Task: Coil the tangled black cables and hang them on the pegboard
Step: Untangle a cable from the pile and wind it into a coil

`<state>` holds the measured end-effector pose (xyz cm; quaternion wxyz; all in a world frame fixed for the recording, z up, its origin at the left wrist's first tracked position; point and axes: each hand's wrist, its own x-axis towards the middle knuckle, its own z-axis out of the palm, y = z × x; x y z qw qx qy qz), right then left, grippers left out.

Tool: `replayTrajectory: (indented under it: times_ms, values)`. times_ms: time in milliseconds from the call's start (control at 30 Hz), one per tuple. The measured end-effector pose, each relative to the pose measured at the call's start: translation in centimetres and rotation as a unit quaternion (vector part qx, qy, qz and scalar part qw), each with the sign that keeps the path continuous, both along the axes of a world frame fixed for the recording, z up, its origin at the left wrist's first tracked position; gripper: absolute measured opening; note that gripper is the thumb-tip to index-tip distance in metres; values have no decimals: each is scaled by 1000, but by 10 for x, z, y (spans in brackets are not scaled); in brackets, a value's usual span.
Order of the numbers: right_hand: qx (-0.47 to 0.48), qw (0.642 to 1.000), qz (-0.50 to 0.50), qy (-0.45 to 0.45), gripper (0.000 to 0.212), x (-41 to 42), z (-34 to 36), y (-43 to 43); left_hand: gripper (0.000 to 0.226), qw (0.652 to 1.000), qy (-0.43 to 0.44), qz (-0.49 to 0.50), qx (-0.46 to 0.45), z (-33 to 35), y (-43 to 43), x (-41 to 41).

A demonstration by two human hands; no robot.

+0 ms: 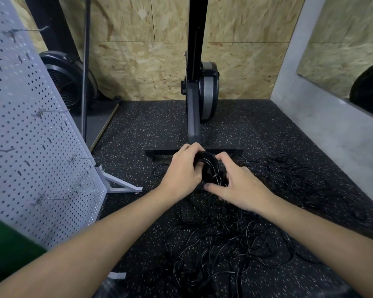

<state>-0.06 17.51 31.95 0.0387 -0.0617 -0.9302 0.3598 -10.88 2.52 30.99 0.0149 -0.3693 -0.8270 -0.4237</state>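
Note:
A small coil of black cable (209, 166) sits between my two hands above the floor. My left hand (182, 168) grips the coil's left side with fingers curled over its top. My right hand (238, 186) holds the coil's right and lower side, its thumb pressed against the strands. A big tangle of loose black cables (235, 229) spreads over the speckled floor under and to the right of my arms. The white pegboard (26, 136) stands at the left with several bare wire hooks (52, 198).
A black exercise machine (195, 104) stands upright behind the coil, its floor crossbar (164, 151) just past my hands. The pegboard's white foot (121, 186) juts out on the floor. A fan (67, 82) sits at back left, a grey wall (323, 117) on the right.

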Motion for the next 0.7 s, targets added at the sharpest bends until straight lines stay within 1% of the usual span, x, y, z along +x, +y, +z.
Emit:
replayTrajectory:
  times_ms: [67, 167, 233, 300, 367, 433, 467, 533, 600, 700]
  values:
    - [37, 999, 4, -3, 41, 0, -2, -1, 24, 1000, 5, -11, -3, -1, 0, 1]
    - [50, 998, 16, -21, 38, 1, -6, 3, 24, 999, 6, -32, -19, -1, -3, -3]
    - [72, 996, 34, -25, 33, 1, -6, 12, 23, 997, -19, -58, -38, -3, -7, -7]
    - [76, 995, 62, -16, 27, 1, -3, 19, 22, 994, -54, -82, -54, -4, -12, -10]
    - [66, 994, 89, -25, 24, 2, -2, 24, 34, 988, -82, -107, -77, -6, -16, -11]
    - [23, 994, 100, -42, 24, 1, -5, 26, 47, 984, -82, -129, -93, -7, -18, -11]
    - [-15, 993, 103, -52, 25, 1, -7, 28, 49, 984, -73, -136, -88, -7, -18, -12]
    - [-72, 990, 105, -57, 24, 0, -7, 31, 44, 987, -59, -139, -59, -7, -19, -13]
    - [-125, 984, 111, -65, 18, -1, -6, 33, 36, 988, -49, -142, -34, -8, -21, -14]
    - [-198, 971, 103, -85, 16, -1, -9, 34, 29, 988, -33, -151, -27, -11, -22, -13]
